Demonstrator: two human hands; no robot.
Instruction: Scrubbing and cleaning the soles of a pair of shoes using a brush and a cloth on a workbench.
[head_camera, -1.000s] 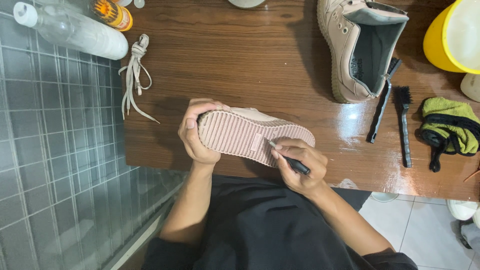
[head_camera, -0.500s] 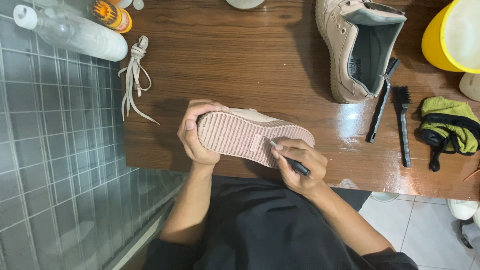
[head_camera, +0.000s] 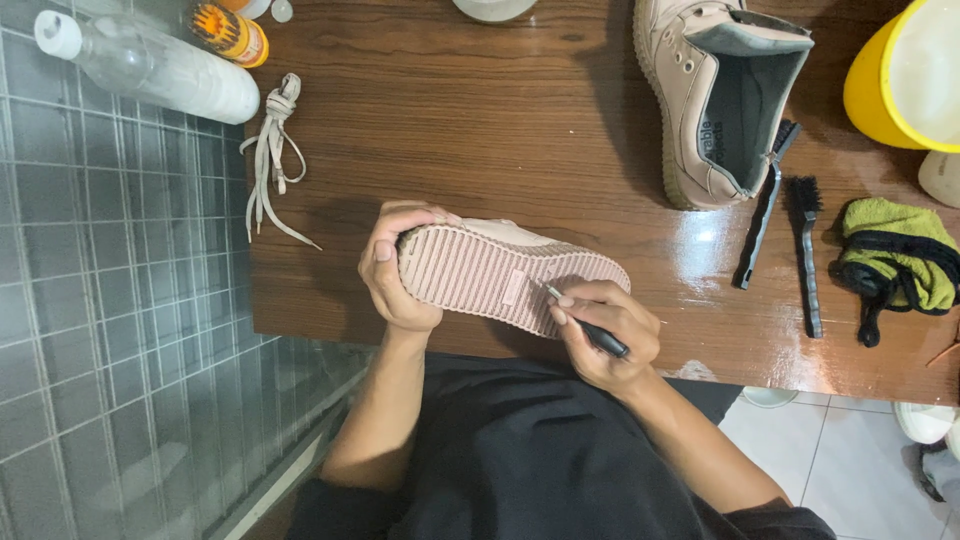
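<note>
- The left hand (head_camera: 395, 275) grips the toe end of a beige shoe (head_camera: 505, 275), its fingers wrapped over the edge and closed on it, holding the shoe tipped with its ribbed sole facing up, just above the near edge of the desk (head_camera: 480, 130).
- The right hand (head_camera: 605, 330) has its fingers pinched shut around a thin dark pick tool (head_camera: 585, 322); the metal tip touches the sole near its heel half, in the grooves.
- The step in hand looks like picking dirt out of the sole's grooves, one groove at a time. The next stroke would call for a firm hold from the left hand and a light, steady drag of the tip along the rib, so it does not slip off.
- Counted: two shoes, the held one and a second shoe (head_camera: 715, 95) lying on its side toward the far right of the desk.
- Two dark brushes (head_camera: 790, 235) lie side by side near the right edge, just beside a green cloth (head_camera: 895, 255).
- One bundle of pale laces (head_camera: 272, 150) lies at the left edge.
- One clear plastic bottle (head_camera: 150, 65) lies at the far left corner, touching a small orange-labelled bottle (head_camera: 230, 30).
- One yellow basin (head_camera: 900, 75) sits at the far right corner, partly out of view.
</note>
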